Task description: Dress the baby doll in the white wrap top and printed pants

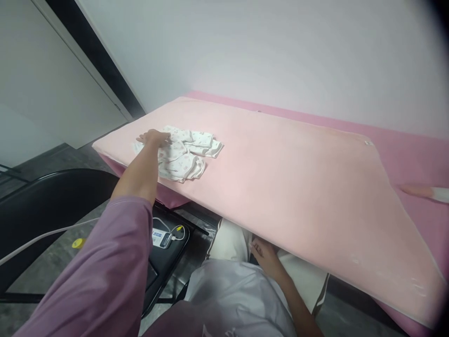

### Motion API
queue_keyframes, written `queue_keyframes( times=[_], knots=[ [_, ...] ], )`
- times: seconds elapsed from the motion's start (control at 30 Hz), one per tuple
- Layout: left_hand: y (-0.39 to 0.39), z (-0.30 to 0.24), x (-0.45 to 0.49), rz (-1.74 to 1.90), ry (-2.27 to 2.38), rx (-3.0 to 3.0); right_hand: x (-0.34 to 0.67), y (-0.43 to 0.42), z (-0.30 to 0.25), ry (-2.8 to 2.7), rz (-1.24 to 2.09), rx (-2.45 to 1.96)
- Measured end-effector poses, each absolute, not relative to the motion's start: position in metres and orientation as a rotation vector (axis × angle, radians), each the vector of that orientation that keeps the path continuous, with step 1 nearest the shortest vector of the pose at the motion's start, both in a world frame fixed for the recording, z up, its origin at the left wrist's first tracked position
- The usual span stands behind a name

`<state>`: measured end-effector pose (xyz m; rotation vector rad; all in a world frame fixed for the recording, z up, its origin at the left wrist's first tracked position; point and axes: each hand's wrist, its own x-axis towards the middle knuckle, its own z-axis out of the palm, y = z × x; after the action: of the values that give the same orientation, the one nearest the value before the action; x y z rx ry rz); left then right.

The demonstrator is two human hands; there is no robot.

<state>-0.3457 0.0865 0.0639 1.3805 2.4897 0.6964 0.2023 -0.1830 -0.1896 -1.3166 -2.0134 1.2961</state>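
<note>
Left hand (154, 136) at one clothes pile (178, 161), one mat (280, 164).

Clothes (180, 152) on table (280, 164), chair (59, 192) at left

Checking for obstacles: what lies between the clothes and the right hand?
In the head view, a bare strip of mat, its near edge, then part of a trouser leg lie between the clothes and the right hand.

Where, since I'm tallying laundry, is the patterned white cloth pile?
Left in the head view, the cloth pile lies on the pink table, by the left hand.
</note>
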Motion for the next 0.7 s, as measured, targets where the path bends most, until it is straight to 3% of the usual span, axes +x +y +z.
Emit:
queue_keyframes(
  times=[0.13,0.33,0.43,0.53,0.7],
  knots=[
    [0.090,0.066,-0.345,0.918,2.596,1.097,0.201,-0.196,-0.153,-2.018,1.407,-1.223],
    [0.110,0.096,-0.301,1.381,2.490,1.231,0.211,-0.209,-0.068,-2.039,1.367,-1.078],
    [0.102,0.128,-0.227,1.750,2.170,1.583,0.213,-0.193,-0.010,-2.016,1.112,-0.993],
    [0.061,0.156,-0.122,1.890,1.664,1.999,0.203,-0.153,0.055,-1.887,0.691,-0.965],
    [-0.043,0.175,0.016,1.761,1.094,2.139,0.191,-0.086,0.141,-1.862,0.448,-0.820]
  ],
)
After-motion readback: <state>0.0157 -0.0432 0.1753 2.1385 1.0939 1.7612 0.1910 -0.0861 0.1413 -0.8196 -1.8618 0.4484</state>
